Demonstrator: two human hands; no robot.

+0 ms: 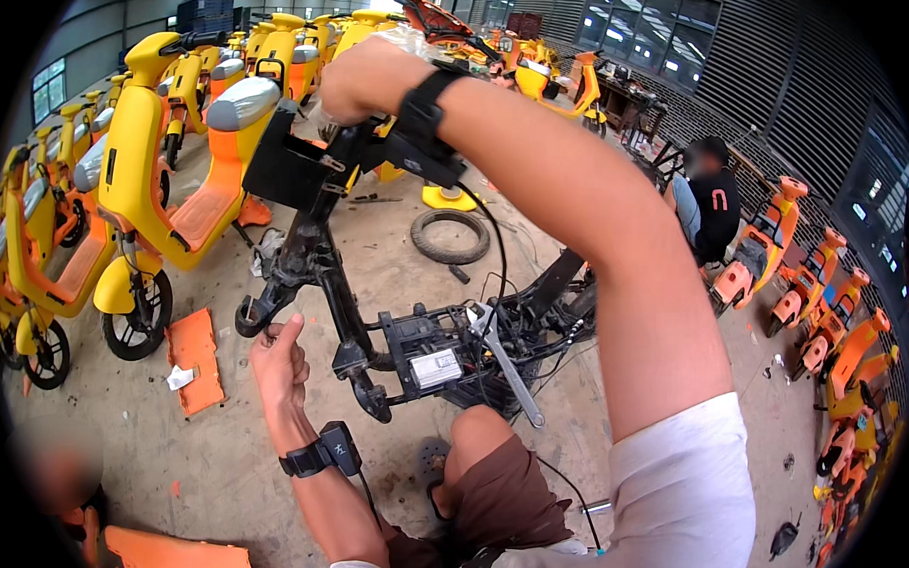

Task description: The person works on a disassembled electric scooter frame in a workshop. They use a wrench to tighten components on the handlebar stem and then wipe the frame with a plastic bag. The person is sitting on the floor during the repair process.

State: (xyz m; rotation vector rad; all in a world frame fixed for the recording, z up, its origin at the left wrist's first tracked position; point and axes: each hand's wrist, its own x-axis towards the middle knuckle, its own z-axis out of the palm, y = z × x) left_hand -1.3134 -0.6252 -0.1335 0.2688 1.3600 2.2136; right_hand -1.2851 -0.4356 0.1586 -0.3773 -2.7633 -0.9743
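Observation:
A stripped black scooter frame (345,298) stands tilted in front of me. My left hand (280,368) is closed beside the end of its front fork (260,313), thumb up; whatever lies within the fingers is hidden. My right hand (369,79) is raised at the top of the steering column (342,153), near a black front box (288,162). Its fingers are mostly hidden behind the hand, and some clear plastic (406,40) shows just beyond. Across the frame's middle lies an adjustable wrench (507,367), next to a silver controller box (435,369) and loose cables.
Rows of yellow and orange scooters (135,175) stand at the left and back. A tyre (451,236) lies on the floor beyond the frame. Orange panels (195,361) lie at left. A person in black (714,200) crouches at right near more scooters (763,243); another person is at lower left.

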